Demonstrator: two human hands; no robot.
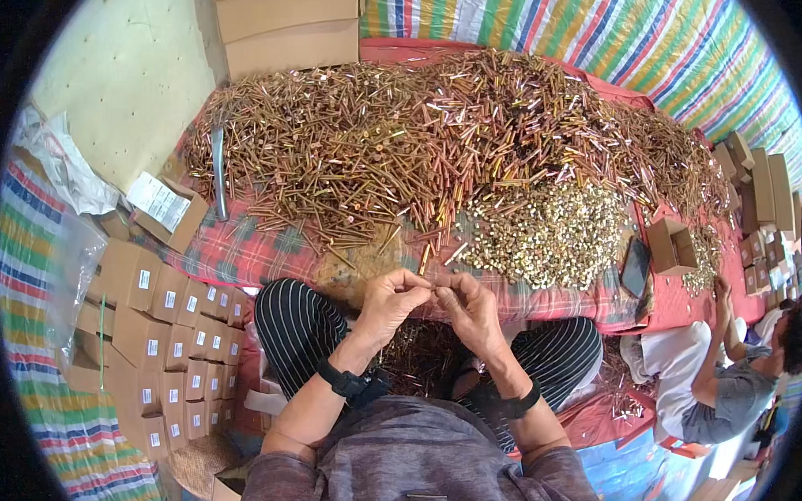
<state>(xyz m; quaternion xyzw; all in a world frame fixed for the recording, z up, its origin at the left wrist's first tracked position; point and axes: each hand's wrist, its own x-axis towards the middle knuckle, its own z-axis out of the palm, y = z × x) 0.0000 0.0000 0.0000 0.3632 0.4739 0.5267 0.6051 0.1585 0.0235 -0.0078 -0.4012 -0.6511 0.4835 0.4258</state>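
My left hand (392, 307) and my right hand (470, 312) meet in front of me over the near edge of a plaid cloth (264, 253). Both are closed, thumbs pinched against fingers, with the fingertips almost touching. Whatever sits between them is too small to make out. Beyond them spreads a large heap of copper-coloured metal bolts (353, 146). Closer, to the right, lies a pile of small shiny brass-coloured pieces like nuts (551, 236). A few loose bolts are scattered just past my fingertips. More bolts (420, 356) show below my hands, between my knees.
Stacked cardboard boxes (166, 347) with white labels stand at my left. A curved metal bar (219, 173) rests against the heap's left side. On the right are a dark phone-like slab (634, 267), an open carton (670, 245) and a seated co-worker (733, 389) reaching toward another pile.
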